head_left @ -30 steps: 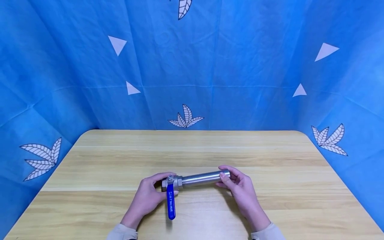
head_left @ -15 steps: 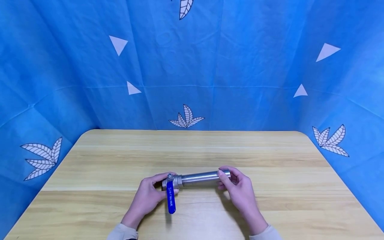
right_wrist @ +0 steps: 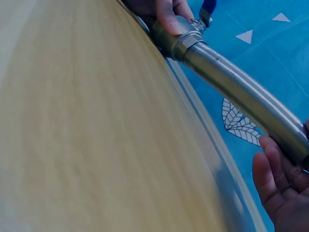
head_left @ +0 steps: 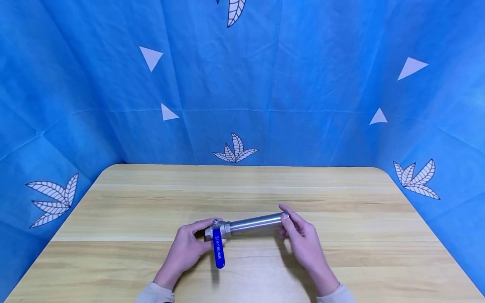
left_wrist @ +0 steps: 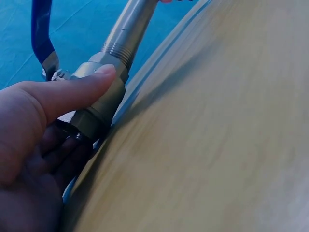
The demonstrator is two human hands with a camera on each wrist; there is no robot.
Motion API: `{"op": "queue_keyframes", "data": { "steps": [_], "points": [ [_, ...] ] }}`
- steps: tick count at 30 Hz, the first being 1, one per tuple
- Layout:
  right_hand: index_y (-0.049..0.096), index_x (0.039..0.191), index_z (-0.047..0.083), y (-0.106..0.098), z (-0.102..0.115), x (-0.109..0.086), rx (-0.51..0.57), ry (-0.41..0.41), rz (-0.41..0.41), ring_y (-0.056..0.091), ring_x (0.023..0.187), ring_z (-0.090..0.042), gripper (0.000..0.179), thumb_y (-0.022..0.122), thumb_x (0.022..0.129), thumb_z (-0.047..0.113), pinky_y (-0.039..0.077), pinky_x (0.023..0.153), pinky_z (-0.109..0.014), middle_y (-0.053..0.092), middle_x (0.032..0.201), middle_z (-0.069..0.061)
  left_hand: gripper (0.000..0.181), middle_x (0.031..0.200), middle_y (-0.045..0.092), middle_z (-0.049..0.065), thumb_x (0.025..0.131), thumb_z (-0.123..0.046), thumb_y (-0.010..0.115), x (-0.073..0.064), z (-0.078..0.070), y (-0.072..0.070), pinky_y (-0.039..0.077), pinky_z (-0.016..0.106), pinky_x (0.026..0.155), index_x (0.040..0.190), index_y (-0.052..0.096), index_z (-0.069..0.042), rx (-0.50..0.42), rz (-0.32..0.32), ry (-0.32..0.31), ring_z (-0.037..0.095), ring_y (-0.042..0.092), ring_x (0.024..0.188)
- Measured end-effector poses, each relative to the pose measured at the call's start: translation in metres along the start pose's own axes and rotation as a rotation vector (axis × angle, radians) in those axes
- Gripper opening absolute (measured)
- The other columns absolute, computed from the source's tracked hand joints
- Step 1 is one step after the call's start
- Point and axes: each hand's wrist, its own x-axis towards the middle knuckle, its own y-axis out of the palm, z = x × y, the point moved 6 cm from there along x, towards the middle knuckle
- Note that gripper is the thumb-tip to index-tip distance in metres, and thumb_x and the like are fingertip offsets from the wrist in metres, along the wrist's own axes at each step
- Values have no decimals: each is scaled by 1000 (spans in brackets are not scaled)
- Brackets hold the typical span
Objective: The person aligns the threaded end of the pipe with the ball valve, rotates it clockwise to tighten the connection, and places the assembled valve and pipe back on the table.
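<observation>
My left hand (head_left: pixel 187 248) grips a steel ball valve (left_wrist: pixel 104 104), thumb on one side and fingers round the other. The valve's blue lever handle (head_left: pixel 218 249), printed with white lettering, points toward me in the head view. A smooth steel pipe (head_left: pixel 257 223) runs rightward from the valve, its threaded end entering the valve; several threads (right_wrist: pixel 195 54) show outside the joint. My right hand (head_left: pixel 305 244) holds the pipe's far end between thumb and fingers, its index finger reaching beyond the pipe. The two joined parts are held just above the table, the pipe slightly raised to the right.
The light wood table (head_left: pixel 242 185) has rounded far corners. Blue cloth (head_left: pixel 242 84) with white leaf and triangle patterns hangs behind it and on both sides. Grey sleeves (head_left: pixel 335 294) show at the wrists.
My right thumb and fingers have shifted along the pipe's end, the index finger lifting away. The lever has swung slightly, its tip now higher and further right in view. My left hand stays put.
</observation>
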Motion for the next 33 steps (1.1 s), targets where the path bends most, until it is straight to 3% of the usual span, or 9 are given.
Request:
{"op": "queue_keyframes", "data": {
  "steps": [6, 15, 24, 33],
  "points": [
    [64, 145, 6, 3, -2, 2, 92, 20, 10, 71, 80, -19, 38, 61, 111, 23, 65, 77, -29, 74, 95, -15, 53, 136, 77, 1, 80, -5, 92, -2, -3, 0, 45, 60, 121, 126, 81, -27, -15, 5, 34, 32, 65, 137],
    [58, 138, -8, 6, -9, 2, 294, 91, 67, 74, 85, -21, 38, 53, 113, 20, 67, 81, -33, 73, 104, -20, 51, 131, 78, -1, 78, -20, 98, 0, 1, -2, 55, 44, 112, 125, 80, -32, -32, -12, -27, 21, 70, 125],
    [62, 135, -5, 5, -9, 2, 289, 126, 95, 73, 86, -22, 36, 53, 112, 21, 67, 82, -33, 73, 104, -22, 50, 130, 78, -1, 78, -18, 98, -2, -2, -1, 55, 50, 112, 123, 80, -33, 24, 3, -21, 22, 70, 124],
    [59, 136, -9, 7, -8, 2, 330, 124, 112, 74, 86, -21, 40, 53, 113, 23, 67, 82, -33, 74, 103, -19, 48, 125, 78, -5, 84, -18, 94, -1, -5, 1, 58, 43, 108, 127, 77, -32, 75, 34, 32, 17, 69, 119]
  ]
}}
